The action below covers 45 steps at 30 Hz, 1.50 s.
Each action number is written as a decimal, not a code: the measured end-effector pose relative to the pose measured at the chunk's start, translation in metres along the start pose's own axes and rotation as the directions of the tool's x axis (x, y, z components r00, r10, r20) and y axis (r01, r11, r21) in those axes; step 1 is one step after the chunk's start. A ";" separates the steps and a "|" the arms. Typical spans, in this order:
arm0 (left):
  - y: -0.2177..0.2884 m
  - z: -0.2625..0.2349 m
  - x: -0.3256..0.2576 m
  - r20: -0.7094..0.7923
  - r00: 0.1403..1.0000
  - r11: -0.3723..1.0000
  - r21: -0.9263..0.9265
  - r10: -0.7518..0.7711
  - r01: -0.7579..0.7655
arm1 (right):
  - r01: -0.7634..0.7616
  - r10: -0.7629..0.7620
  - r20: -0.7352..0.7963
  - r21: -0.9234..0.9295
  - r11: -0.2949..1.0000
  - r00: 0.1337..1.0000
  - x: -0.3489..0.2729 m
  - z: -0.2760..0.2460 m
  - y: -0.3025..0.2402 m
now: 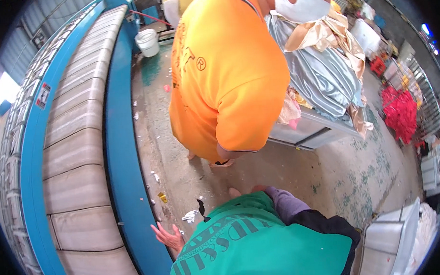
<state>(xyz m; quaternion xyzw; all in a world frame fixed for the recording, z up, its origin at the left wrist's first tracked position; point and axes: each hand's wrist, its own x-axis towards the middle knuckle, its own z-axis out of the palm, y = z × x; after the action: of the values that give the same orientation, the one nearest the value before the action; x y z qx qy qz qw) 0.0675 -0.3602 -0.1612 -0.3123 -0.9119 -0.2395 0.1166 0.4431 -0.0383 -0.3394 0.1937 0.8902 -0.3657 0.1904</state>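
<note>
Laundry hall with stained concrete floor [181, 154], lower middle of the frame.
Left hand [168, 236] hangs with fingers spread, holding nothing, beside the blue ironing machine [124, 157]; right hand is hidden by the green shirt [255, 245], so its state I cannot tell.

Bare concrete floor [181, 154] runs open from six toward twelve o'clock, hemmed at nine by the long blue-framed belt machine [124, 157], blocked at one by a co-worker's orange shirt [226, 72] and a metal cart of silvery fabric [321, 77] at two.
</note>
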 end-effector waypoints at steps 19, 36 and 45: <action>-0.026 0.019 -0.199 0.796 0.488 0.266 -0.414 -0.358 0.871 | -0.033 0.078 0.129 -0.322 0.946 0.989 -0.116 0.014 -0.026; -0.069 0.024 -0.170 0.863 0.467 0.201 -0.431 -0.193 0.880 | -0.218 0.354 0.037 0.846 0.486 0.934 -0.102 0.064 -0.045; -0.059 0.030 -0.103 0.925 0.283 0.239 -0.224 -0.252 0.945 | -0.222 0.542 -0.228 0.735 0.640 0.809 -0.089 -0.062 -0.104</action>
<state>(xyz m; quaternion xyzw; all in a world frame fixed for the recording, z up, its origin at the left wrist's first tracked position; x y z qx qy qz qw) 0.1089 -0.4390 -0.2461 0.0457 -0.6987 -0.4794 -0.5291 0.4565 -0.0799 -0.1956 0.5134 0.6488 -0.5614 -0.0192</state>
